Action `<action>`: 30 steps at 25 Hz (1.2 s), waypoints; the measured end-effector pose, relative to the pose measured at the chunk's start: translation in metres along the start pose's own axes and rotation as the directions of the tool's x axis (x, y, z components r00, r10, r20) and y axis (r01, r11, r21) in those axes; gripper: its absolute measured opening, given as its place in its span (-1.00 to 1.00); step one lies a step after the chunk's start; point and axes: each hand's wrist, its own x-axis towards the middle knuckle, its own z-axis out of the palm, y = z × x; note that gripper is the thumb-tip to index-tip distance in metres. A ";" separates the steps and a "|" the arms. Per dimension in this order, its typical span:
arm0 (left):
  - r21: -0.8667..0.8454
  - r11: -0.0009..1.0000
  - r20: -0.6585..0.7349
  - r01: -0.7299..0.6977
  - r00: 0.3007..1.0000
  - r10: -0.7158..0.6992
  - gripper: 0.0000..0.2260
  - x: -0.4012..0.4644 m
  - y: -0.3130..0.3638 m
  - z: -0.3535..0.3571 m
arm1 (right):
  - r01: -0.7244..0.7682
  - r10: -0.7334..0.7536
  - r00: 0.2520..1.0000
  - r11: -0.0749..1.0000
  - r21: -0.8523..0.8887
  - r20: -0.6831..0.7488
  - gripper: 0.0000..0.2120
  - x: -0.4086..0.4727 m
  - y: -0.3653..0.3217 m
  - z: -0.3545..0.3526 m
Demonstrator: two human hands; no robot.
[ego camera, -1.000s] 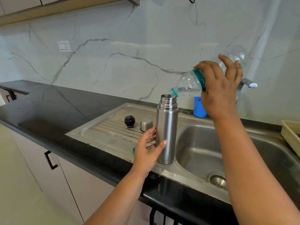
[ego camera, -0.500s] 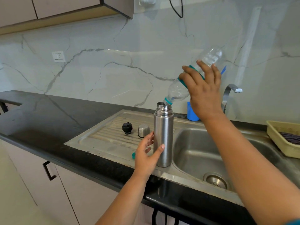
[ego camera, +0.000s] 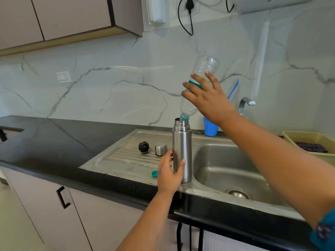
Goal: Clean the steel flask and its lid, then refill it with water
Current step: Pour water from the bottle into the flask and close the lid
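The steel flask (ego camera: pixel 182 151) stands upright and uncapped on the sink's drainboard (ego camera: pixel 116 160), by the basin's left rim. My left hand (ego camera: pixel 169 173) grips its lower body. My right hand (ego camera: pixel 208 100) holds a clear plastic bottle (ego camera: pixel 204 69) with a teal label, tipped steeply bottom-up, its mouth at the flask's opening. Behind the flask on the drainboard sit the black stopper (ego camera: pixel 144 147) and the steel cup lid (ego camera: pixel 161 149). A small teal bottle cap (ego camera: pixel 154 173) lies near my left hand.
The steel basin (ego camera: pixel 226 171) with its drain (ego camera: pixel 238 193) lies to the right, a tap (ego camera: pixel 246 104) behind it. A blue cup (ego camera: pixel 210 127) stands at the wall. A yellow basket (ego camera: pixel 308 142) sits at far right. Black countertop (ego camera: pixel 45 138) stretches left.
My right hand has tilted the plastic bottle from nearly level to steeply bottom-up over the flask's mouth. My left hand still holds the flask. The camera view has risen.
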 end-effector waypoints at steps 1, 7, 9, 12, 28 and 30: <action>0.018 1.000 0.004 -0.008 1.000 0.008 -0.45 -0.001 0.000 0.000 | 0.037 -0.036 0.999 0.999 -0.007 0.011 -0.68 0.003 0.001 -0.002; 0.144 0.988 -0.001 -0.059 0.998 0.060 -0.45 -0.005 0.006 0.000 | 0.178 -0.177 0.982 0.984 -0.023 0.060 -0.66 0.025 0.002 -0.005; 0.153 0.986 -0.004 -0.070 0.997 0.071 -0.45 -0.005 0.007 0.000 | 0.165 -0.163 0.985 0.986 -0.021 0.053 -0.64 0.029 0.002 -0.005; 0.142 0.987 -0.004 -0.072 0.997 0.074 -0.46 -0.004 0.004 0.000 | 0.132 -0.131 0.990 0.991 -0.017 0.050 -0.61 0.026 0.004 -0.006; 0.318 0.941 -0.118 -0.116 0.980 0.160 -0.57 0.012 -0.007 -0.038 | -0.946 0.332 0.321 0.079 0.313 0.887 -0.41 -0.049 -0.007 -0.058; 0.446 0.895 -0.077 -0.025 0.995 0.066 -0.60 0.024 -0.015 -0.061 | -0.892 0.299 0.230 -0.317 0.323 0.926 -0.41 -0.078 -0.032 -0.065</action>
